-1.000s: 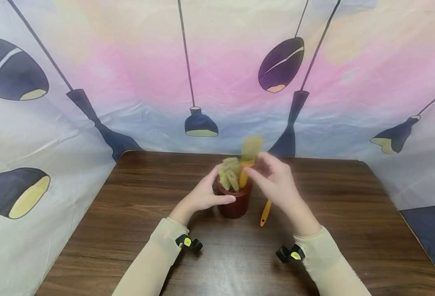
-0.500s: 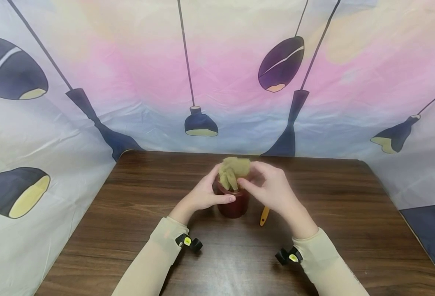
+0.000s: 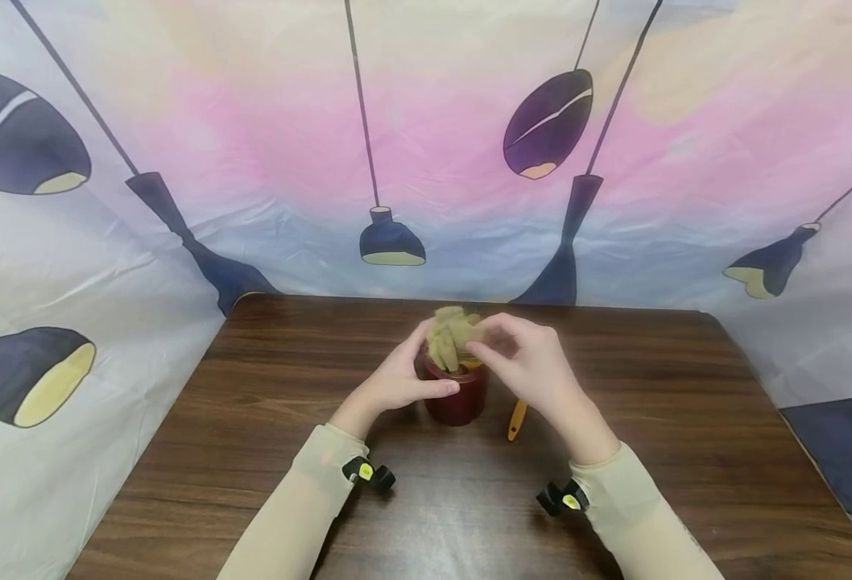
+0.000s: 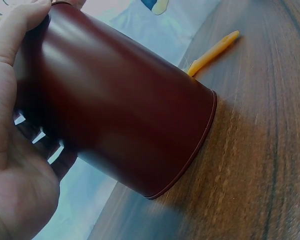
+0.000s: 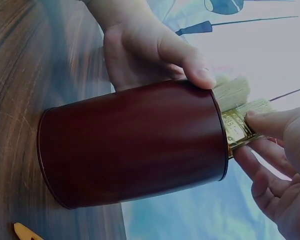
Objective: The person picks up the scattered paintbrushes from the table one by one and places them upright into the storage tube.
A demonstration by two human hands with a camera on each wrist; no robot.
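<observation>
A dark red cylindrical holder (image 3: 461, 404) stands upright on the table. My left hand (image 3: 397, 379) grips its side, with the thumb across the front near the rim. Several paintbrushes (image 3: 446, 342) stand in it, pale bristles up. At the holder's right rim, my right hand (image 3: 535, 362) pinches one paintbrush (image 5: 235, 129) by its gold metal band and bristles, thumb on one side and fingers on the other. That brush's handle is inside the holder, out of sight. Another paintbrush lies on the table, only its orange handle (image 3: 517, 420) visible below my right hand.
The brown wood-grain table (image 3: 266, 451) runs back to a hanging cloth (image 3: 288, 145) printed with lamps. In the left wrist view, the loose orange handle (image 4: 212, 54) lies just beyond the holder's base.
The brush in my right hand has gone down into the holder; its orange handle showed above the rim a second ago. My left hand and the holder have stayed put.
</observation>
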